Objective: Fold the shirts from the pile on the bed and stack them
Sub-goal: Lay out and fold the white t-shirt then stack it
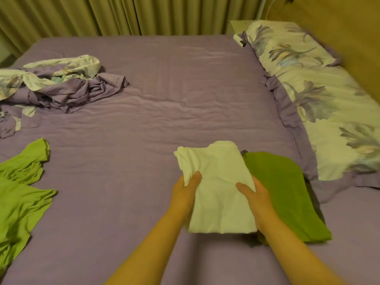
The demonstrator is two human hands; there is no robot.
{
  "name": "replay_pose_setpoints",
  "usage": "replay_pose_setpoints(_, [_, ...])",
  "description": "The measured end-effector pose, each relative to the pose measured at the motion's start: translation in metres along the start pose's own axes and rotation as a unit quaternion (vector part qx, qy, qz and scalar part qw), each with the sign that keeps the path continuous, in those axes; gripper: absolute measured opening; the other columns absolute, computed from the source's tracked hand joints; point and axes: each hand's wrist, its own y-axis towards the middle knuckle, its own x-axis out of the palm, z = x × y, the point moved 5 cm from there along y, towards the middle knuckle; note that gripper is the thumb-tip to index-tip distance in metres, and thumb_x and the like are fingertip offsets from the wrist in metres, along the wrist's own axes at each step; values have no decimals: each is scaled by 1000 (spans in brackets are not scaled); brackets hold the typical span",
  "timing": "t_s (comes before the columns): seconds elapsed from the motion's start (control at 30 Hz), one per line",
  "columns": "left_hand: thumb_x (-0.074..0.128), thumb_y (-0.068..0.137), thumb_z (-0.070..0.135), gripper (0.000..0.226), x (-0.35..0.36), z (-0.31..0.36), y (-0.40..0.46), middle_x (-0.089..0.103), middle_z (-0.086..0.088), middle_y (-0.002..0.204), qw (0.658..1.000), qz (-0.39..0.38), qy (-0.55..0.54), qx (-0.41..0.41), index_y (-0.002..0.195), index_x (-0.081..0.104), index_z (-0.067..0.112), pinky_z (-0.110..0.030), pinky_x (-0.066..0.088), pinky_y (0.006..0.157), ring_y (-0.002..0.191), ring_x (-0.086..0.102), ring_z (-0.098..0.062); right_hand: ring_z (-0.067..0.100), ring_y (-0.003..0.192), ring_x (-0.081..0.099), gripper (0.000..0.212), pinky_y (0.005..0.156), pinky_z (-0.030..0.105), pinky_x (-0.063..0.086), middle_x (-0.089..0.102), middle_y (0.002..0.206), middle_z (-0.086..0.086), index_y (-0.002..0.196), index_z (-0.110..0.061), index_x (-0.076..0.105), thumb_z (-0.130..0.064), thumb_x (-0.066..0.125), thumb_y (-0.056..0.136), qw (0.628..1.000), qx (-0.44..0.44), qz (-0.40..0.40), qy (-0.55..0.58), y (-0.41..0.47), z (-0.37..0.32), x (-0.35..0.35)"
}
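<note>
We hold a folded white cotton shirt point(218, 192) between both hands: our left hand point(185, 194) grips its left edge with the thumb on top, and our right hand point(257, 198) grips the right edge likewise. The shirt overlaps a folded green shirt point(287, 192) lying on the purple bed sheet point(164, 99), with what may be a darker garment beneath it. Unfolded green shirts point(20, 198) lie at the left. A crumpled purple and floral bedding heap point(57, 85) sits far left; floral pillows point(318, 89) line the right.
</note>
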Motion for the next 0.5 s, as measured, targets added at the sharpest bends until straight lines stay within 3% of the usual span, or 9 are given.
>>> replay_pose_setpoints(0.17, [60, 87, 48, 37, 108, -11, 10, 68, 2, 114, 998, -56, 3, -8, 119, 59, 29, -46, 51, 94, 104, 65, -19, 8, 91, 58, 31, 65, 25, 46, 61, 100, -15, 116, -34, 55, -21, 63, 89, 999, -12, 41, -23, 20, -14, -108])
replay_pose_setpoints(0.3, [57, 89, 48, 48, 173, -35, 20, 63, 0, 124, 995, -99, 15, -30, 131, 51, 25, -45, 48, 99, 111, 61, -21, 12, 93, 57, 34, 71, 26, 43, 61, 107, -8, 121, -29, 55, -20, 62, 89, 994, -13, 76, -75, 35, -2, -172])
replay_pose_setpoints(0.4, [58, 89, 43, 60, 193, -62, 25, 50, 0, 138, 992, -90, 65, -58, 141, 36, 22, -43, 43, 104, 121, 51, -21, 20, 105, 52, 51, 81, 30, 42, 55, 119, 0, 137, -21, 44, -22, 62, 90, 983, 16, 87, -164, 40, 24, -201])
replay_pose_setpoints(0.5, [74, 80, 30, 91, 193, -87, 23, 38, 5, 144, 981, -100, 158, -43, 148, 14, 24, -35, 40, 104, 130, 42, -21, 27, 110, 52, 66, 89, 35, 42, 54, 128, 12, 146, -19, 27, -19, 61, 90, 968, 61, 74, -230, 38, 53, -212])
